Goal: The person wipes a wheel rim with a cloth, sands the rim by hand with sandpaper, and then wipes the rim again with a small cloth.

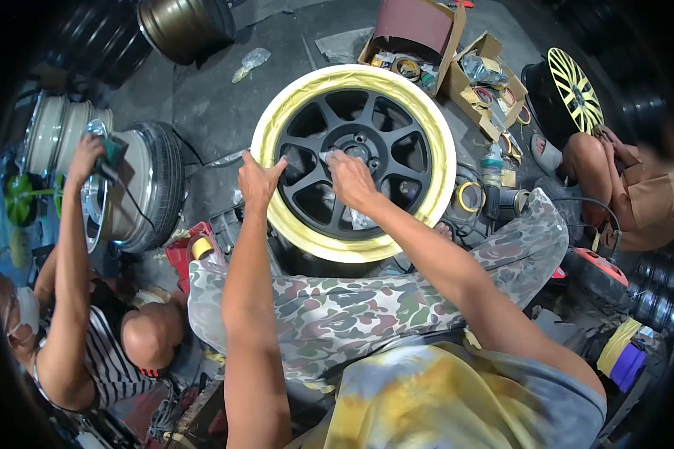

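A dark grey multi-spoke wheel rim lies face up in front of me, its outer lip covered with yellow masking. My left hand grips the rim's left edge, thumb over the masked lip and fingers on the outside. Near the hub, my right hand presses down with fingers bunched together. Something pale shows at its fingertips, but it is slightly blurred and I cannot make out what it is. Through the gaps between the spokes, bits of pale material show beneath.
At left, a person holds a green power tool against a wheel beside a tyre. Cardboard boxes with tape rolls stand top right. Another person sits at right by a yellow-spoked wheel. A tape roll lies near my knee.
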Tool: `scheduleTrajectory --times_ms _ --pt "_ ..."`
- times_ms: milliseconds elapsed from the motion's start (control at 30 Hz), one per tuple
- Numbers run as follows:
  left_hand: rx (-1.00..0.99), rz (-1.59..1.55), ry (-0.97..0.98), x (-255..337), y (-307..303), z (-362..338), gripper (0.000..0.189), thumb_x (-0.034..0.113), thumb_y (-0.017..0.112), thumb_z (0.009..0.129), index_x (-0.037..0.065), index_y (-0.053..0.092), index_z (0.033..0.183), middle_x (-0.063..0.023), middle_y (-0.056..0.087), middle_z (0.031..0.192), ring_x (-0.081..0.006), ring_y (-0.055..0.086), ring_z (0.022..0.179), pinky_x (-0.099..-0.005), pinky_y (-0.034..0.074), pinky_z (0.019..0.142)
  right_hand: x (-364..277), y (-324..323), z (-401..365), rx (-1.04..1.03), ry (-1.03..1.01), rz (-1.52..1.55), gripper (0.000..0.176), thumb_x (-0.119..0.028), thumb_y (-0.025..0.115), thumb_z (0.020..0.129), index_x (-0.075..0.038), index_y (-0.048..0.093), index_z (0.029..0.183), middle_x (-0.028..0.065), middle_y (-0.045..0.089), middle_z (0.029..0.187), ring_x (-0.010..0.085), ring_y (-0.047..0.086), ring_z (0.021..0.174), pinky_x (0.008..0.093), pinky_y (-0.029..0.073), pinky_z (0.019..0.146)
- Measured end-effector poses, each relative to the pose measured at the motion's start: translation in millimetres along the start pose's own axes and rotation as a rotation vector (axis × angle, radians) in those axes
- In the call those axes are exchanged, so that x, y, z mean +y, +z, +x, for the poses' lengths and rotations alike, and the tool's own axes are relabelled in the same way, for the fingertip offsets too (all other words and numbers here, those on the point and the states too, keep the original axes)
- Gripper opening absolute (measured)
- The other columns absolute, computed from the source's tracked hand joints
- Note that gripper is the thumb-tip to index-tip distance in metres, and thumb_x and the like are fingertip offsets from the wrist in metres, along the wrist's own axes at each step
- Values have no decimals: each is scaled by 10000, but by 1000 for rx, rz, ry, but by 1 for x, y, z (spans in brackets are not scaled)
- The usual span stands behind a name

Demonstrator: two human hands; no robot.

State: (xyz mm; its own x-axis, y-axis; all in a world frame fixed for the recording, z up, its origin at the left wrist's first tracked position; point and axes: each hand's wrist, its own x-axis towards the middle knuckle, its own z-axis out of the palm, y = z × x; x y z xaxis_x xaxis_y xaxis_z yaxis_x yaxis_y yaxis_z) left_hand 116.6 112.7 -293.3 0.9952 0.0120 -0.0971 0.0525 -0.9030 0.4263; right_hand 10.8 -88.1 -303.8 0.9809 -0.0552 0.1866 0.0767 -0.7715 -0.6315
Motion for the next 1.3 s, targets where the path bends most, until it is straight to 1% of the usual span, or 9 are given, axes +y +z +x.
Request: scheduleTrajectory --times_ms 333,533,633,733,867,1067,1200,1267,1300 --pt "-17 -25 6 1 -5 1 870 543 840 709 -111 520 1185 -381 668 1064 -503 657 1057 -512 520 932 -2 -10 0 -125 13 -89 194 -21 540 867 18 673 1002 163 620 986 405 629 925 528 439 794" --pt "-27 -41 -17 0 -3 4 836 511 847 711 -83 518 1198 -351 682 1071 -489 664 1052 -512 527 928 60 -116 -18 -461 -406 -435 194 -65 586 835 -52 721 973 118 660 974 289 662 925 436 452 794" --pt "-31 -28 -13 2 -3 4 822 491 850 712 -54 509 1224 -320 694 1083 -473 670 1052 -510 537 926 46 -115 -6 -607 -398 -719 139 -82 622 816 -69 739 889 128 684 928 284 682 912 442 456 794" --pt "-27 -20 -25 2 -4 4 818 497 846 715 -47 507 1223 -314 698 1076 -467 676 1038 -508 541 918 8 -74 -13 -653 -239 -606 112 -141 668 796 -56 738 816 162 726 922 304 722 837 443 508 755" --pt "-41 -22 -32 5 -4 4 810 496 847 719 -48 512 1217 -312 699 1075 -462 677 1039 -512 542 915 23 -56 -21 -515 -104 -266 155 -163 665 806 -42 739 867 175 729 945 319 730 833 454 523 718" --pt "-8 -47 2 3 -4 2 784 487 852 723 -59 523 1180 -328 694 1067 -479 672 1037 -519 543 906 42 -99 -19 -437 -257 -712 159 -155 672 805 -72 754 913 108 691 928 267 679 937 402 498 822" --pt "-18 -4 -15 1 -2 5 809 498 853 712 -57 518 1195 -333 692 1067 -477 672 1042 -516 542 913 14 -60 -21 -450 -63 -561 163 -154 644 839 -28 747 851 177 710 897 358 702 864 455 539 773" --pt "-20 -28 -1 0 2 4 816 506 853 708 -56 516 1195 -337 691 1064 -483 671 1038 -516 541 915 22 -64 -23 -441 -81 109 223 -180 616 885 15 725 883 239 693 891 426 685 881 479 535 809" --pt "-12 -33 8 2 0 3 814 505 852 709 -57 517 1193 -339 691 1061 -484 671 1036 -516 541 915 25 -77 -22 -422 -37 150 244 -199 610 904 21 716 914 253 680 902 440 670 882 492 524 811"
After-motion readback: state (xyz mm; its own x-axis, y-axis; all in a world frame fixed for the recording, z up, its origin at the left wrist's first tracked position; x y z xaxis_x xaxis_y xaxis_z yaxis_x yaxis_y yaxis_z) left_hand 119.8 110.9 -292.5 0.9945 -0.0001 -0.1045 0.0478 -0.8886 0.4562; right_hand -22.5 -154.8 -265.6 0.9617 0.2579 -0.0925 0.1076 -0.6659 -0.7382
